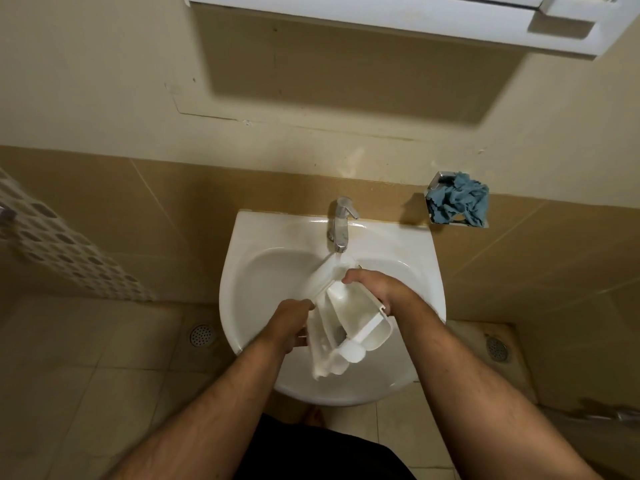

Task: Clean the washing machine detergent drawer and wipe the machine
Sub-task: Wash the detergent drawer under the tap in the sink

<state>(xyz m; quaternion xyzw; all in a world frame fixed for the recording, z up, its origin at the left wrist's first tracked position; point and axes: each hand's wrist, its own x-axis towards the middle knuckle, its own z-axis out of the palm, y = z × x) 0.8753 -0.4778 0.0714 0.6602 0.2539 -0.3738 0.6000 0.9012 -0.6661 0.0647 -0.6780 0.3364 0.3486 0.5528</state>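
Observation:
The white plastic detergent drawer (346, 320) is held tilted over the white sink (242, 271), its far end under the chrome tap (341, 225), from which water runs onto it. My left hand (289, 323) grips the drawer's left side near its front panel. My right hand (372, 289) grips the right wall, fingers curled over the upper edge. A crumpled blue cloth (459, 199) sits in a metal holder on the wall, right of the tap.
A white cabinet (398, 19) hangs above the sink. Beige tiles cover the wall and floor, with round floor drains at the left (202, 336) and right (497, 348). A dotted curtain (52, 237) hangs at the left.

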